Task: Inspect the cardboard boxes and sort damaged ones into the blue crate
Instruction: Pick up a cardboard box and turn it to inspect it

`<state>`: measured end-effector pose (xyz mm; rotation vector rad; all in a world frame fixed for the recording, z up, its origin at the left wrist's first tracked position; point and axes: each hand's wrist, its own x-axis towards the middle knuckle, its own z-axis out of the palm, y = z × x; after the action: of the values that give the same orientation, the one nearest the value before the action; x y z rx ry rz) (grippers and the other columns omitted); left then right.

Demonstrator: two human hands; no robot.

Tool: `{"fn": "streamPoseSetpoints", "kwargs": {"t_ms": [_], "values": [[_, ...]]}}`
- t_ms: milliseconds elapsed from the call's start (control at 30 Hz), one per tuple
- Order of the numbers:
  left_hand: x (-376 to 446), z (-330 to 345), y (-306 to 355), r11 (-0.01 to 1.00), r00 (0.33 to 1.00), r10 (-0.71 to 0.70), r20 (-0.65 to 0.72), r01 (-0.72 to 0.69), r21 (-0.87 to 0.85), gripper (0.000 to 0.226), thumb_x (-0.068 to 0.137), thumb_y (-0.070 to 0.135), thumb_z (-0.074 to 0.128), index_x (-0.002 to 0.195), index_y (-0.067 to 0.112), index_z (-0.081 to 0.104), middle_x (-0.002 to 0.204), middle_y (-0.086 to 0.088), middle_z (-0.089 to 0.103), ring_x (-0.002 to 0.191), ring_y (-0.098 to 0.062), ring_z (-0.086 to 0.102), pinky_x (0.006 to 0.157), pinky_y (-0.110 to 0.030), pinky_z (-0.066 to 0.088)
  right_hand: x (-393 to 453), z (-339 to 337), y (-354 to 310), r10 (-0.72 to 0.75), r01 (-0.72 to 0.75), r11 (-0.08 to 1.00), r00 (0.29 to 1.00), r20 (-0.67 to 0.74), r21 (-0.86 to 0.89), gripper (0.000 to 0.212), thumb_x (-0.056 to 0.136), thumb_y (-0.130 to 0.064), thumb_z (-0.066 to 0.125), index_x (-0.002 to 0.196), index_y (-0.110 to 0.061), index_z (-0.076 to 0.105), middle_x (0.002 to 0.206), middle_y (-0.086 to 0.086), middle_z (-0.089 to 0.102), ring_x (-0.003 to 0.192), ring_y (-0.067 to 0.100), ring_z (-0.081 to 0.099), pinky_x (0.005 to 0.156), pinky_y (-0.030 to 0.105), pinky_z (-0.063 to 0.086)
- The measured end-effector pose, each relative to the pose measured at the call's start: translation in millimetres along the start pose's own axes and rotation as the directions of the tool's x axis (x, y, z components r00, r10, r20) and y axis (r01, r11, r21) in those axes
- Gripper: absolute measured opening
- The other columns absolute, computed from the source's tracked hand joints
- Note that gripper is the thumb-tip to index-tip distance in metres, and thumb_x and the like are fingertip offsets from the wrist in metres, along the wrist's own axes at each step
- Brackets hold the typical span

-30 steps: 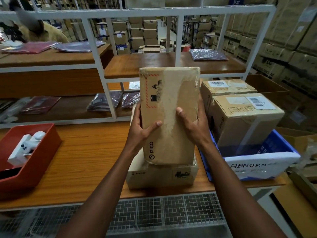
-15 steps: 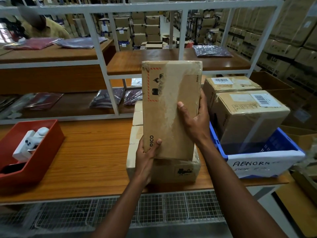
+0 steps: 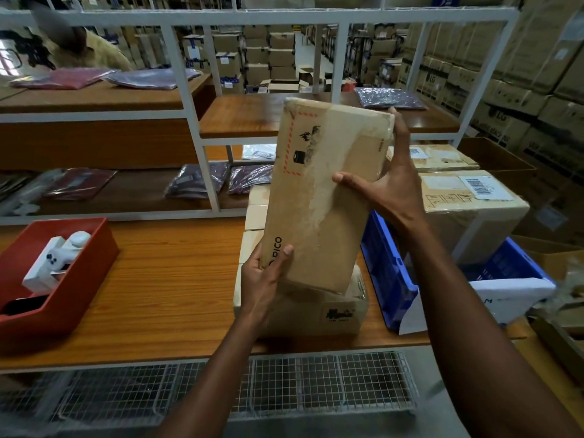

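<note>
Both hands are gripping the tilted cardboard box [image 3: 319, 197] above the bench [image 3: 164, 279], left hand [image 3: 262, 279] pinching its lower corner, right hand [image 3: 392, 181] clasping its far edge, seemingly exposing its scuffed face for inspection.

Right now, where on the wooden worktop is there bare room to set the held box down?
Free: the wooden worktop between the red plastic tray and the stack of taped cardboard boxes. Crowded: the blue plastic crate on the right already holds large cardboard boxes, and sits close beside the stack.
</note>
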<state>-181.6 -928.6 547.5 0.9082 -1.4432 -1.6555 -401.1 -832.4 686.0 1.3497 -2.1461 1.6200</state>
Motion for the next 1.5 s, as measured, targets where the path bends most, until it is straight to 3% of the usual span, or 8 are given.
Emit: {"fn": "streamPoseSetpoints", "kwargs": {"t_ms": [133, 300, 433, 600, 700, 900, 1167, 1500], "values": [[9, -11, 8, 0.990, 0.992, 0.129, -0.008, -0.129, 0.050, 0.091, 0.071, 0.065, 0.085, 0.150, 0.030, 0.056, 0.129, 0.007, 0.072, 0.117, -0.013, 0.070, 0.091, -0.043, 0.064, 1, -16, -10, 0.007, 0.001, 0.996, 0.996, -0.086, 0.089, 0.106, 0.065, -0.058, 0.094, 0.142, -0.017, 0.033, 0.130, -0.005, 0.054, 0.114, 0.014, 0.065, 0.090, 0.041, 0.063], [11, -19, 27, 0.983, 0.977, 0.171, -0.127, -0.179, -0.050, 0.117, 0.067, 0.054, 0.094, 0.163, 0.036, 0.029, 0.156, 0.007, 0.049, 0.130, -0.009, 0.059, 0.094, -0.031, 0.059, -12, -25, -8, 0.078, -0.050, 0.951, 0.994, -0.082, 0.304, 0.089, 0.073, -0.035, 0.096, 0.142, -0.027, 0.041, 0.142, 0.002, 0.048, 0.123, 0.014, 0.060, 0.088, 0.035, 0.063], [16, -23, 40, 0.966, 0.974, 0.138, -0.178, -0.172, -0.193, 0.080, 0.068, 0.040, 0.093, 0.138, 0.015, 0.063, 0.120, 0.000, 0.076, 0.114, -0.019, 0.072, 0.080, -0.024, 0.061, -33, -22, 5, 0.181, -0.124, 0.890, 0.979, -0.089, 0.440, 0.068, 0.074, -0.024, 0.093, 0.133, -0.022, 0.058, 0.132, -0.001, 0.057, 0.116, 0.011, 0.065, 0.083, 0.033, 0.064], [22, -38, 38, 0.939, 0.937, 0.311, -0.160, -0.329, -0.103, 0.070, 0.075, 0.020, 0.090, 0.132, 0.049, 0.063, 0.123, 0.003, 0.076, 0.117, -0.015, 0.071, 0.094, -0.036, 0.061, -58, -19, 42, 0.278, -0.270, 0.892, 0.960, 0.031, 0.362, 0.076, 0.070, -0.011, 0.092, 0.136, -0.015, 0.054, 0.129, -0.003, 0.059, 0.118, 0.015, 0.060, 0.076, 0.020, 0.061], [27, -45, 37, 0.928, 0.927, 0.367, -0.079, -0.371, -0.043, 0.097, 0.072, 0.020, 0.091, 0.158, 0.027, 0.046, 0.137, -0.003, 0.069, 0.127, -0.018, 0.066, 0.103, -0.042, 0.058, -70, -13, 55, 0.317, -0.355, 0.872, 0.934, 0.165, 0.336, 0.082, 0.071, 0.002, 0.089, 0.142, -0.018, 0.052, 0.127, -0.006, 0.062, 0.115, 0.009, 0.060, 0.083, 0.023, 0.063], [39, -56, 21, 0.952, 0.952, 0.305, 0.013, -0.305, -0.001, 0.116, 0.060, 0.043, 0.099, 0.159, 0.043, 0.038, 0.152, -0.002, 0.059, 0.139, -0.019, 0.057, 0.112, -0.053, 0.051, -92, -4, 67, 0.411, -0.482, 0.831, 0.868, 0.280, 0.277, 0.059, 0.075, -0.028, 0.087, 0.126, -0.030, 0.057, 0.117, -0.011, 0.068, 0.106, 0.004, 0.066, 0.081, 0.022, 0.057], [40, -59, 15, 0.982, 0.977, 0.188, 0.098, -0.190, 0.006, 0.109, 0.069, 0.060, 0.092, 0.158, 0.057, 0.029, 0.157, 0.002, 0.053, 0.143, -0.022, 0.053, 0.113, -0.058, 0.048, -106, 5, 74, 0.458, -0.497, 0.802, 0.868, 0.193, 0.332, 0.043, 0.095, -0.022, 0.074, 0.135, -0.021, 0.060, 0.115, -0.014, 0.067, 0.101, 0.003, 0.065, 0.067, 0.019, 0.056], [49, -61, 19, 0.976, 0.971, 0.204, 0.126, -0.212, 0.047, 0.115, 0.071, 0.040, 0.091, 0.165, 0.039, 0.025, 0.144, 0.000, 0.064, 0.131, -0.019, 0.063, 0.107, -0.051, 0.055, -99, 11, 71, 0.433, -0.447, 0.818, 0.893, 0.124, 0.363, 0.047, 0.097, -0.030, 0.072, 0.142, -0.022, 0.060, 0.124, -0.009, 0.069, 0.108, 0.003, 0.066, 0.077, 0.020, 0.057]]}}
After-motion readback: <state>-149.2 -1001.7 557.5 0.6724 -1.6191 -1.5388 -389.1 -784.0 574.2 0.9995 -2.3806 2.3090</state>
